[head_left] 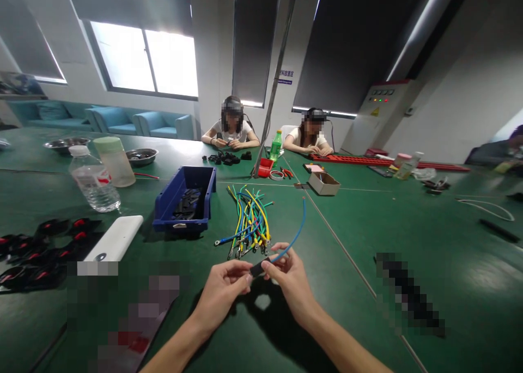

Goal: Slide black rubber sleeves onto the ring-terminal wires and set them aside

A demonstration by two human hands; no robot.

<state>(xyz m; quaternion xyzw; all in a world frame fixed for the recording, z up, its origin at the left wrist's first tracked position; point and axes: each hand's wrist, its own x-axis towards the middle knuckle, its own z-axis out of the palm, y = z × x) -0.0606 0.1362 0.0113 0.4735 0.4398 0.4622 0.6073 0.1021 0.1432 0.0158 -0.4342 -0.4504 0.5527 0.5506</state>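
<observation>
A short black sleeve-like piece point(257, 268) is held between my two hands, just in front of a pile of wires. My left hand point(224, 287) pinches its left end between thumb and fingers. At the other end, my right hand point(289, 277) grips the piece together with a blue wire point(302, 223), which curves up and away to the right. Whether the wire's hidden end sits inside the black piece, I cannot tell. The pile of yellow, green and blue wires point(250, 218) with metal ring terminals lies beyond my fingers. Left of it stands a blue bin point(163, 214) containing black pieces point(188, 203).
On the left are a water bottle point(93, 182), a cup with a green lid point(116, 163), a white power bank-like block point(116, 238) and black-and-red parts point(44, 248). A cardboard box point(324, 185) and pliers point(288, 173) lie farther off. Two people sit across the green table point(351, 220).
</observation>
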